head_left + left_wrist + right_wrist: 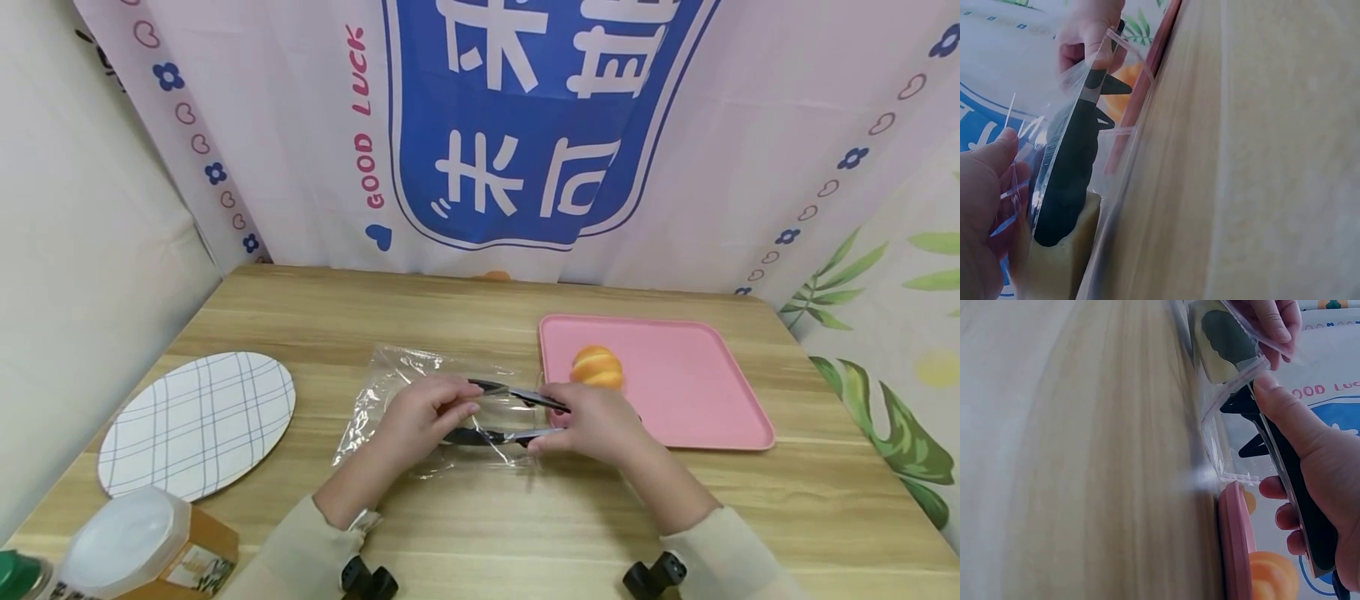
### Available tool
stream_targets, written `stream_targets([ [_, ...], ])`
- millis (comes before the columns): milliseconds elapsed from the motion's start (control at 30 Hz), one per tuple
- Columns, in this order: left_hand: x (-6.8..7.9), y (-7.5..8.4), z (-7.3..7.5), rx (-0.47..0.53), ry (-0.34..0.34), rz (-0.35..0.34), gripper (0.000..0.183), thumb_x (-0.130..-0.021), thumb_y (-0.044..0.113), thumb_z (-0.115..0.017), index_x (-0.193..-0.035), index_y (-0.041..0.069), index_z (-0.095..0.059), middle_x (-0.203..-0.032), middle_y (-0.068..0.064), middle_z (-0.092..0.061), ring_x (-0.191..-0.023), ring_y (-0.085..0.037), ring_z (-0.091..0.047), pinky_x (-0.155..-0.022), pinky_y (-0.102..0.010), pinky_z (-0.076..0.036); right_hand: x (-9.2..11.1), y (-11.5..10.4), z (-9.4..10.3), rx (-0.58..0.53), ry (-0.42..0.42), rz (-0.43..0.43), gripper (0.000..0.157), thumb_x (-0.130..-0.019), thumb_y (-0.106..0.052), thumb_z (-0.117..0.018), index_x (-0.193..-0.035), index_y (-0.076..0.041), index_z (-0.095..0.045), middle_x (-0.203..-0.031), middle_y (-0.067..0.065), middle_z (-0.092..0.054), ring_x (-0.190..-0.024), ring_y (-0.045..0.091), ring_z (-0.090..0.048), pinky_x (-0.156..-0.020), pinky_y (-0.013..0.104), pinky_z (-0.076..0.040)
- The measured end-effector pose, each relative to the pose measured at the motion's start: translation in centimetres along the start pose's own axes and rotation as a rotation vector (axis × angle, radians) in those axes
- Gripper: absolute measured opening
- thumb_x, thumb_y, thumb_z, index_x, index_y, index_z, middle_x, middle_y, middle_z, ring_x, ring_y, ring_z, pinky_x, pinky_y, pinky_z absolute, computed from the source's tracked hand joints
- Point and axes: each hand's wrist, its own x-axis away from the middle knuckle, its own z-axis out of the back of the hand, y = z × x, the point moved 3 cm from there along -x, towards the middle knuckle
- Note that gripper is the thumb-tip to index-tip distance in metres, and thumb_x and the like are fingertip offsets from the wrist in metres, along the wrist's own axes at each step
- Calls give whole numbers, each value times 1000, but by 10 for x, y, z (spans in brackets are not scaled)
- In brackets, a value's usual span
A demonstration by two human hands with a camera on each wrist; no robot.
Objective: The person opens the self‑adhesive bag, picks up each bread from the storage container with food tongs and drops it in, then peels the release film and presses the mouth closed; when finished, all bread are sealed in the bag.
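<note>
My right hand (600, 417) grips a pair of black-and-silver tongs (487, 437), thumb on one arm and fingers on the other. The scalloped black ends of the tongs (1067, 194) reach into a clear plastic bag (367, 404). Between them, in the left wrist view, sits a pale yellow block (1082, 256) like a piece of bread, within the bag. My left hand (416, 421) pinches the bag's film between thumb and fingers, close to the tong ends. The block is hidden behind the left hand and the tongs in the head view.
A pink tray (690, 383) at the right bears an orange striped bun (597, 367) near its left edge. On the left lies an oval checked plate (202, 425). A lidded container (142, 542) and a green-capped jar (18, 575) stand at the front left.
</note>
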Motion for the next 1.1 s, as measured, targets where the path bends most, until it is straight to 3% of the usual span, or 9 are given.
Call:
stream_targets([
  [233,-1,1,2,24,15,-7,18,-87,19,-73,-104,12,-76,-103,-2,-76,-90,-15,-69,-76,-28,-58,0,-2,-1,27,-15,-32,78,-62,-64,-82,-125,-21,-65,-74,-13,-56,-67,7,-49,-55,24,-40],
  [533,-3,10,8,9,33,-26,18,-86,18,-74,-103,13,-75,-103,1,-76,-94,-14,-68,-79,-29,-58,0,-4,-1,102,12,8,78,-64,-65,-80,-126,-20,-64,-79,-11,-59,-71,8,-50,-57,26,-43],
  [733,-2,11,7,17,30,-34,17,-86,17,-75,-102,14,-75,-104,2,-75,-95,-14,-68,-81,-31,-57,3,-2,-5,56,23,5,70,-63,-63,-81,-118,-23,-66,-75,-13,-59,-64,5,-48,-53,24,-40],
  [933,-1,10,2,61,-2,-32,15,-87,15,-73,-102,15,-75,-103,2,-75,-82,-7,-63,-68,-21,-54,4,-2,-7,26,44,9,66,-61,-63,-82,-113,-26,-67,-75,-14,-62,-64,1,-51,-53,23,-41],
  [1100,-1,9,1,39,13,-57,15,-87,15,-74,-102,15,-76,-104,1,-75,-90,-10,-68,-75,-24,-58,2,-3,-8,14,36,0,69,-60,-63,-83,-115,-25,-67,-77,-14,-63,-64,1,-51,-53,23,-41],
])
